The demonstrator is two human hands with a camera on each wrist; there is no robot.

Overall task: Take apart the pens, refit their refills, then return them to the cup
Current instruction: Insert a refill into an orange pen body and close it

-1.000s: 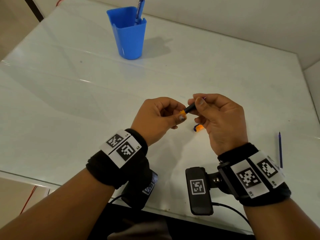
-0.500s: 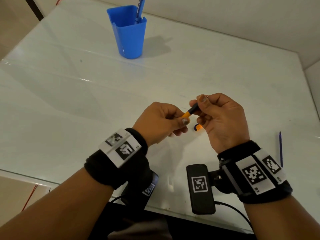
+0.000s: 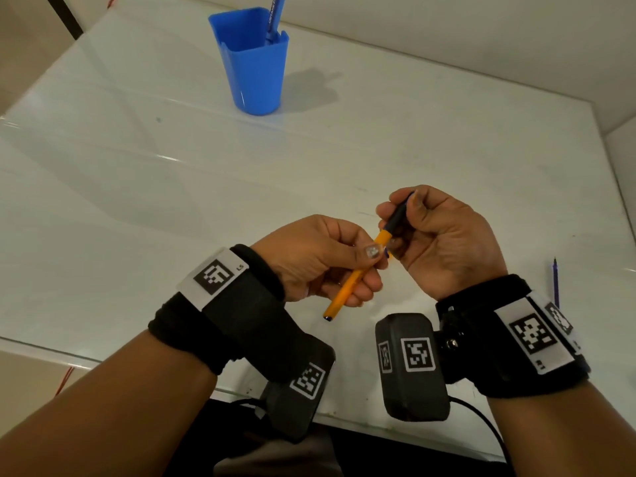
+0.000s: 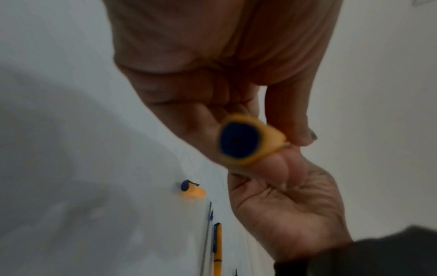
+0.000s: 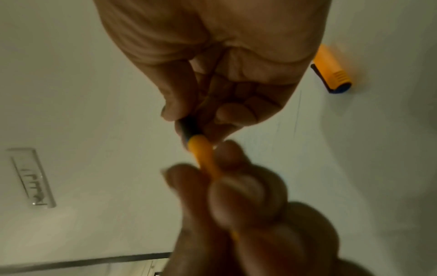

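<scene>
Both hands hold one orange pen (image 3: 354, 282) slantwise above the white table (image 3: 378, 132). My left hand (image 3: 370, 266) grips the orange barrel (image 5: 203, 155) at its middle, and the barrel's blue end (image 4: 238, 142) points back at me. My right hand (image 3: 395, 215) pinches the pen's dark front section (image 5: 189, 127) between thumb and fingers. An orange cap (image 4: 192, 191) with a blue end lies on the table under the hands, also seen in the right wrist view as the cap (image 5: 332, 71). The blue cup (image 3: 254, 63) stands at the far side with a blue pen (image 3: 275, 15) in it.
A loose blue refill (image 3: 555, 280) lies on the table to the right of my right wrist. In the left wrist view another orange pen (image 4: 217, 246) and a thin refill (image 4: 208, 233) lie on the table. The table's near edge runs just under my wrists.
The pen has swung from nearly level to a steep slant. My right hand rose and moved away from me, and the barrel's rear end now sticks out below my left hand.
</scene>
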